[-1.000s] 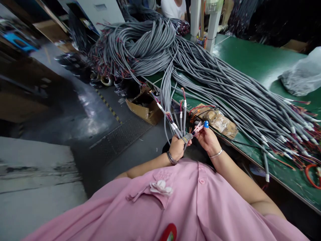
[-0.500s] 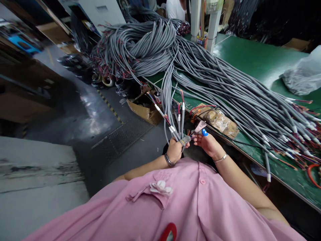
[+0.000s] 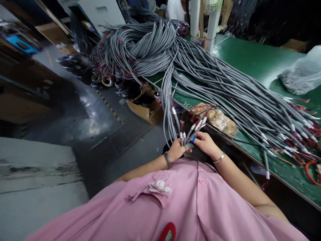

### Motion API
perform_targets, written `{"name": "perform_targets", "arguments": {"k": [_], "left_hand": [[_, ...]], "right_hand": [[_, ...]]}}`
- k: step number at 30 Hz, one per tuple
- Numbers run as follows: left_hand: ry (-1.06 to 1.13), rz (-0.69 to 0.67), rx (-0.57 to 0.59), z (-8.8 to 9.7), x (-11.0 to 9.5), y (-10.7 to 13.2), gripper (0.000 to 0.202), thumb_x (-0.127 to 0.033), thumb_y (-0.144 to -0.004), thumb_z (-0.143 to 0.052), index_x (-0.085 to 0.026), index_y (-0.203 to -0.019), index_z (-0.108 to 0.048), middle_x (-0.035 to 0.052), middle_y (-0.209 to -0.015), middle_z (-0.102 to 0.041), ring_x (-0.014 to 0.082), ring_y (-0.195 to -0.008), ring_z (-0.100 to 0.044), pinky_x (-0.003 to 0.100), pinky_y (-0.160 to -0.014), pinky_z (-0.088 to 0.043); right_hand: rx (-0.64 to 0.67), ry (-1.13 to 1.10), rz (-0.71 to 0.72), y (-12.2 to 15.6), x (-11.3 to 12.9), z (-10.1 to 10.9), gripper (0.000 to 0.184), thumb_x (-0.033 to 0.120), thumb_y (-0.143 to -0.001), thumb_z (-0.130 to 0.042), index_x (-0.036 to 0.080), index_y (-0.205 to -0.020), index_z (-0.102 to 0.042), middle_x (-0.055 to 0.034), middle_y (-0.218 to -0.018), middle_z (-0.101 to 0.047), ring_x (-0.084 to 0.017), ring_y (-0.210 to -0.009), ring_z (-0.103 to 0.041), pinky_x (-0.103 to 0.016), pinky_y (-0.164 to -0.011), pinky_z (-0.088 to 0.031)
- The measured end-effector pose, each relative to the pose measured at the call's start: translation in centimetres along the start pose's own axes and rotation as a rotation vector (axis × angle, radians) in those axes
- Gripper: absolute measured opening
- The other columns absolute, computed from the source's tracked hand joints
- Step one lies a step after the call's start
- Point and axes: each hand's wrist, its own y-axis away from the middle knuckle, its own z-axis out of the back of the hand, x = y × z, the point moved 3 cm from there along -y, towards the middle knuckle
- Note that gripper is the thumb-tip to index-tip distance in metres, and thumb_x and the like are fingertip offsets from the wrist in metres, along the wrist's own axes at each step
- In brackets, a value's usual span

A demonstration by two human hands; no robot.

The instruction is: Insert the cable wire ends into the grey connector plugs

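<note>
While the left hand [image 3: 177,151] grips a bunch of grey sheathed cables [image 3: 186,134] with white-banded ends just off the edge of the green workbench [image 3: 250,60] and the right hand [image 3: 207,144] pinches their tips, one cable could slip free if either grip slackens.

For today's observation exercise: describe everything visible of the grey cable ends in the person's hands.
The cable ends are grey, sheathed, with white bands near their tips and thin coloured wires poking out. They fan upward from the left hand, which grips them; the right hand touches them beside it.
</note>
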Motion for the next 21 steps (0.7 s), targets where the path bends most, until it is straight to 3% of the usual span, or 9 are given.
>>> {"name": "perform_targets", "arguments": {"k": [3,7,10,14,18,21], "left_hand": [[-0.048,0.058,0.111,-0.1,0.0,-0.2,0.019,-0.031,-0.069,-0.073,-0.013,-0.069,-0.068,0.0036,-0.054,-0.064,0.0120,-0.049,-0.058,0.022,-0.051,-0.046],[0.038,0.067,0.027,-0.1,0.0,-0.5,0.022,-0.033,-0.068,-0.074,-0.013,-0.070,-0.067,0.0030,-0.052,-0.063,0.0120,-0.046,-0.057,0.023,-0.050,-0.046],[0.173,0.040,-0.096,-0.1,-0.1,-0.8,0.027,-0.038,-0.066,-0.077,-0.014,-0.069,-0.064,0.0028,-0.052,-0.063,0.0121,-0.046,-0.056,0.024,-0.050,-0.046],[0.280,-0.009,-0.166,-0.5,-0.2,-1.0,0.030,-0.040,-0.066,-0.078,-0.014,-0.070,-0.063,0.0022,-0.054,-0.063,0.0119,-0.048,-0.057,0.024,-0.051,-0.046],[0.266,-0.012,-0.169,-0.7,0.0,-1.2,0.032,-0.042,-0.066,-0.078,-0.014,-0.070,-0.063,0.0026,-0.056,-0.064,0.0122,-0.049,-0.058,0.025,-0.052,-0.047],[0.218,-0.011,-0.076,-0.7,0.1,-1.1,0.031,-0.042,-0.068,-0.077,-0.013,-0.070,-0.066,0.0042,-0.058,-0.066,0.0136,-0.052,-0.060,0.026,-0.055,-0.048]], "right_hand": [[-0.075,0.184,0.141,0.3,0.3,0.2,0.002,0.021,-0.073,-0.072,0.022,-0.075,-0.072,-0.0005,-0.072,-0.068,-0.016,-0.065,-0.058,-0.029,-0.067,-0.046],[-0.192,0.270,0.233,0.9,0.4,0.8,0.007,0.021,-0.073,-0.074,0.024,-0.079,-0.073,-0.0015,-0.080,-0.067,-0.018,-0.074,-0.056,-0.030,-0.074,-0.045],[-0.267,0.206,0.199,1.4,-0.1,1.3,0.015,0.029,-0.074,-0.075,0.024,-0.087,-0.072,-0.0019,-0.084,-0.067,-0.017,-0.077,-0.056,-0.030,-0.075,-0.045],[-0.279,-0.033,-0.006,1.7,-1.7,1.3,0.023,0.042,-0.078,-0.071,0.022,-0.089,-0.067,-0.0011,-0.081,-0.066,-0.014,-0.069,-0.056,-0.027,-0.065,-0.045],[-0.337,-0.111,0.006,1.6,-2.1,0.6,0.022,0.041,-0.076,-0.072,0.021,-0.079,-0.063,0.0021,-0.068,-0.063,-0.010,-0.058,-0.053,-0.023,-0.055,-0.041],[-0.267,-0.143,0.045,1.1,-1.5,-0.1,0.022,0.041,-0.079,-0.069,0.021,-0.077,-0.061,0.0028,-0.059,-0.062,-0.011,-0.054,-0.055,-0.024,-0.053,-0.039]]}}
